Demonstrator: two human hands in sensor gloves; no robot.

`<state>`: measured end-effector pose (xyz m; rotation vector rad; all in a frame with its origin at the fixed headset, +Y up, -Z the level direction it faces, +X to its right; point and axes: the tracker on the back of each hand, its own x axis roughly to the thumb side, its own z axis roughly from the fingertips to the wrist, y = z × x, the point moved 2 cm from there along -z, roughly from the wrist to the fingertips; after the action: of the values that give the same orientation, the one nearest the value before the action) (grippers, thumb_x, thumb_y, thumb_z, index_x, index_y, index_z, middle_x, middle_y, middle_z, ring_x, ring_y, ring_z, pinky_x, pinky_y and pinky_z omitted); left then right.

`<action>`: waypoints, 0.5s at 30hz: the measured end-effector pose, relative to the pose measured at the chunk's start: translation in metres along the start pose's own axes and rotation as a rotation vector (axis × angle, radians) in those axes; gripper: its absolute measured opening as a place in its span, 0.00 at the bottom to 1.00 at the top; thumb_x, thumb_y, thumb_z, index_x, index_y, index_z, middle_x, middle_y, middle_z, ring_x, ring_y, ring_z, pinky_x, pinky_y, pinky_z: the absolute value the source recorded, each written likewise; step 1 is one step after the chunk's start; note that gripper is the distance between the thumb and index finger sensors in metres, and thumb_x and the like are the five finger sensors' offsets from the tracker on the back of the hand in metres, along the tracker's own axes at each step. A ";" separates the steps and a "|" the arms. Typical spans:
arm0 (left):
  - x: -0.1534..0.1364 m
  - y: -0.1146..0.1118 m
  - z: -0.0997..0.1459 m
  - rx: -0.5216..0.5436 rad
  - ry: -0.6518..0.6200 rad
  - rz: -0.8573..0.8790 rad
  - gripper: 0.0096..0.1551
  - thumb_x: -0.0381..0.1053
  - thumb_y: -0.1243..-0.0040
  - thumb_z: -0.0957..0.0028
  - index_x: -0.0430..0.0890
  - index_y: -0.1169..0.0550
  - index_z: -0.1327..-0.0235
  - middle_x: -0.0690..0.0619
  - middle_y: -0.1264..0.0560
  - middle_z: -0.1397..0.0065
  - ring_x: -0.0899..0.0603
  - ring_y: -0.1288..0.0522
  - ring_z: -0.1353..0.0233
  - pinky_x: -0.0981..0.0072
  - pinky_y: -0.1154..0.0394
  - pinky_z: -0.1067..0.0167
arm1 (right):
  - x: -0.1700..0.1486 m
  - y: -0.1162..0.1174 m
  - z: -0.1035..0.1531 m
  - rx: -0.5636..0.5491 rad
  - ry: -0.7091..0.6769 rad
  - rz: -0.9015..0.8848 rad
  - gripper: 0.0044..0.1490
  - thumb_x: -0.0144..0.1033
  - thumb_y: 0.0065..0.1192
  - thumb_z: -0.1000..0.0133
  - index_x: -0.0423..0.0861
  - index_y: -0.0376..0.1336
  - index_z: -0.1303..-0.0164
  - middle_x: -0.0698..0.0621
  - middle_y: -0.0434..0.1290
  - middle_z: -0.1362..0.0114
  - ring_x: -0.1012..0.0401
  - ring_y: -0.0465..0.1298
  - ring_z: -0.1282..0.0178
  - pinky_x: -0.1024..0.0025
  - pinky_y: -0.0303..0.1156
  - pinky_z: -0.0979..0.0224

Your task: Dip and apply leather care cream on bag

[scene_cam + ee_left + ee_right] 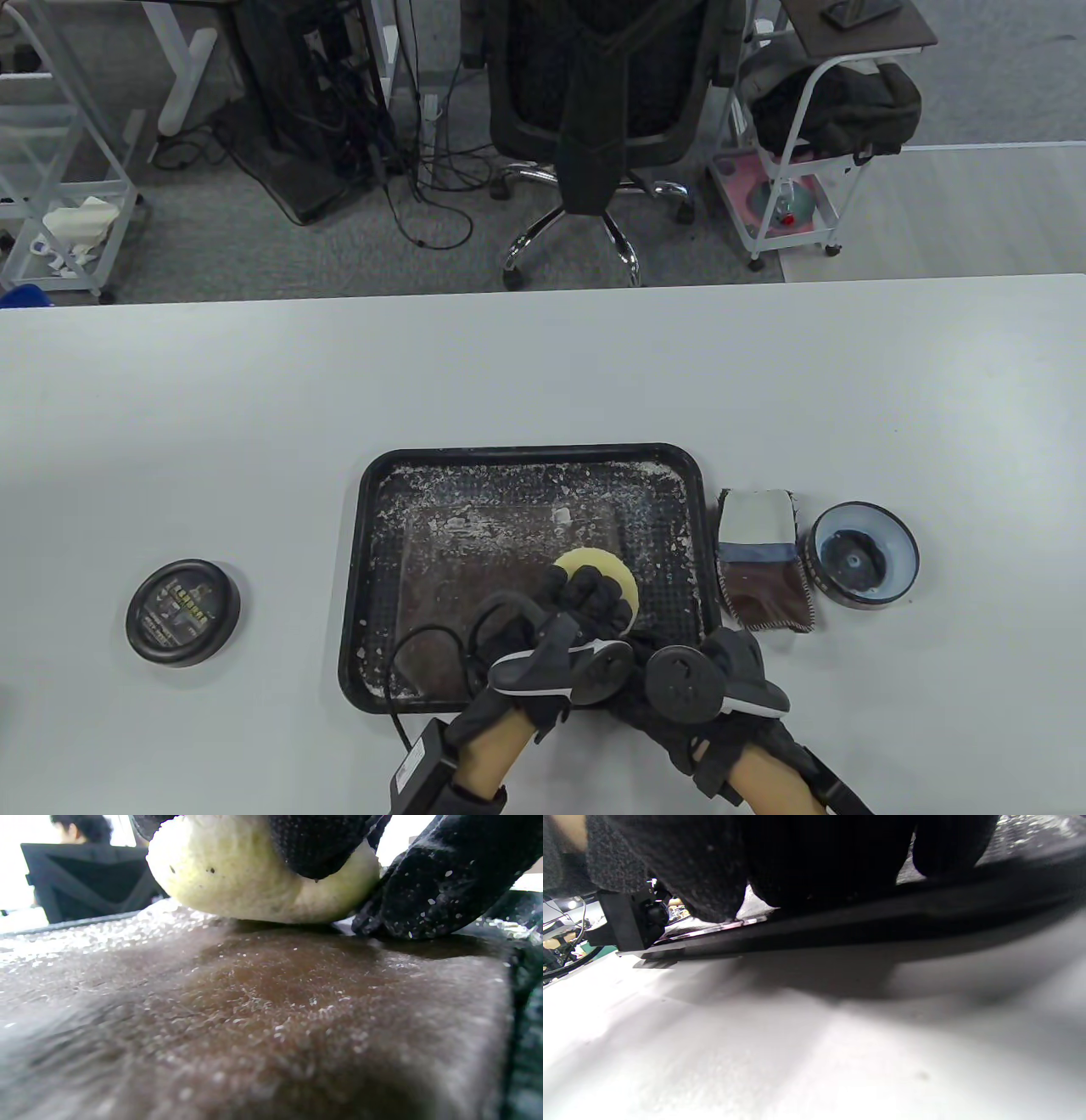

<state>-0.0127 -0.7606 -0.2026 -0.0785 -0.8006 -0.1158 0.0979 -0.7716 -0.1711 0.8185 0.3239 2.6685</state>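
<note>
Nearest the table's front edge, the left hand reaches into the black tray, fingers curled over a round pale-yellow sponge and gripping it; in the left wrist view the sponge is pressed flat against the bag, a brown leather surface flecked with white specks and a dull greyish film. The right hand sits at the tray's near right corner; its fingers are hidden under the tracker and dark in the right wrist view, so whether it grips anything cannot be told. The bag lies flat inside the tray, filling most of its floor, and the tray's mesh-patterned bottom around it is crusted with white residue, heaviest along the far rim. On the white table, to the left and well apart from the tray, a round black lid lies with a printed label on top, its writing too small to read. Just right of the tray lies a brown-and-white folded cloth, and touching its right side an open round tin with a bluish wall and dark inside; contents unclear. Beyond the table stands a black office chair.
</note>
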 end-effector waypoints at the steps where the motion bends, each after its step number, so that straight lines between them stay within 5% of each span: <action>1: 0.000 0.000 0.001 -0.004 0.000 -0.014 0.28 0.41 0.39 0.51 0.59 0.24 0.35 0.55 0.32 0.23 0.42 0.32 0.22 0.43 0.35 0.28 | 0.000 0.000 0.000 -0.002 0.003 0.002 0.34 0.45 0.72 0.42 0.46 0.69 0.27 0.41 0.71 0.23 0.41 0.69 0.21 0.40 0.69 0.29; 15: -0.028 -0.007 0.032 -0.078 0.047 -0.039 0.28 0.41 0.39 0.52 0.60 0.23 0.37 0.56 0.30 0.25 0.43 0.30 0.22 0.43 0.33 0.29 | 0.001 -0.002 -0.002 -0.021 0.031 0.018 0.34 0.45 0.72 0.42 0.46 0.69 0.27 0.42 0.73 0.25 0.44 0.71 0.22 0.40 0.71 0.32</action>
<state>-0.0555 -0.7619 -0.2007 -0.1338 -0.7512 -0.1854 0.0964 -0.7699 -0.1733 0.7776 0.2974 2.6993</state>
